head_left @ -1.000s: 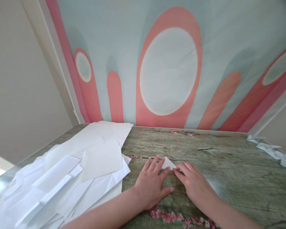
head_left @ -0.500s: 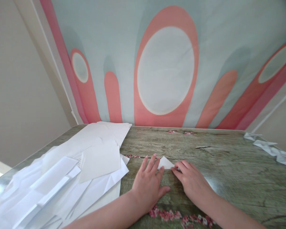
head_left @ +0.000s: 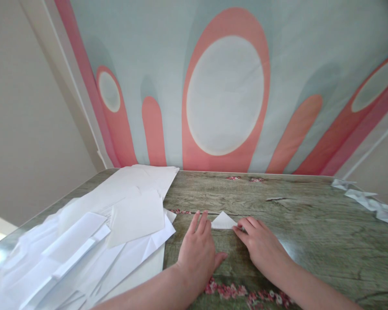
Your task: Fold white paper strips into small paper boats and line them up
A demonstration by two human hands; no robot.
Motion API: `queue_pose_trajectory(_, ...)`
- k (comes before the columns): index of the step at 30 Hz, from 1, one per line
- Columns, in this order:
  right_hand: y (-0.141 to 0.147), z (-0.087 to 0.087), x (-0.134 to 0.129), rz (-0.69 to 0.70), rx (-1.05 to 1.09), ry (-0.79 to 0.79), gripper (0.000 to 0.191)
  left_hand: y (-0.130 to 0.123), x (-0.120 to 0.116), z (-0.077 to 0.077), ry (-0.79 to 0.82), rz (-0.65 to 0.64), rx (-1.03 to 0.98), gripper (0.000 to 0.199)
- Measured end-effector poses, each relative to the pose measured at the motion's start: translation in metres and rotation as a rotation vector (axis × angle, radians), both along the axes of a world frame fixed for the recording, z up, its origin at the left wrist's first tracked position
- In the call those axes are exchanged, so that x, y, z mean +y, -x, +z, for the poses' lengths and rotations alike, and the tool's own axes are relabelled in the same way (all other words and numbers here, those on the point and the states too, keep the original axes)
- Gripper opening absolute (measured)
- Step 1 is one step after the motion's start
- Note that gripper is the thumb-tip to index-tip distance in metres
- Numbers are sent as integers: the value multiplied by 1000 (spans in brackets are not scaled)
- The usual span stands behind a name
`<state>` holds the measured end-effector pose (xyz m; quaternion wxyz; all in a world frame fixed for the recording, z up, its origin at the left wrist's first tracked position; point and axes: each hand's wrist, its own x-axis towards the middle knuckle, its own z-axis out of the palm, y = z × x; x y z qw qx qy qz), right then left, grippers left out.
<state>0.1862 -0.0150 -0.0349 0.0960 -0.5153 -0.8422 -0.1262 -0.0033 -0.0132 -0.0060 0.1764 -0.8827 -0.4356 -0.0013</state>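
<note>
A small folded triangle of white paper [head_left: 223, 221] lies on the wood-patterned table with its point facing away from me. My right hand [head_left: 258, 239] pinches the triangle's right corner between thumb and fingers. On the other side, my left hand [head_left: 198, 249] rests with fingers stretched forward and thumb out to the side. Its fingertips are beside the triangle's left corner; whether they touch it I cannot tell. The left hand grips nothing.
Loose and folded white paper sheets [head_left: 137, 217] are heaped on the table's left side. Several folded white paper pieces [head_left: 365, 200] lie in a row along the right edge. A patterned backdrop [head_left: 286, 107] stands behind the table [head_left: 310, 215].
My left hand has slid slightly left, off the triangle, and its fingers have drawn closer together. More of the triangle's left side shows. My right hand stays at the right corner.
</note>
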Motion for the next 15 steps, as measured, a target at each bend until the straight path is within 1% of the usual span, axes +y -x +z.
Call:
queue_pose_trajectory(7,-3,-8,1,39,38,-10,23,-2,0,-2,23,-16,-65,59)
queue_pose_trajectory(12,-5,-14,1,90,103,-17,25,0,1,-2,44,0,-124,56)
queue_pose_trajectory(15,-5,-17,0,112,141,-40,25,1,3,-3,89,-59,-181,53)
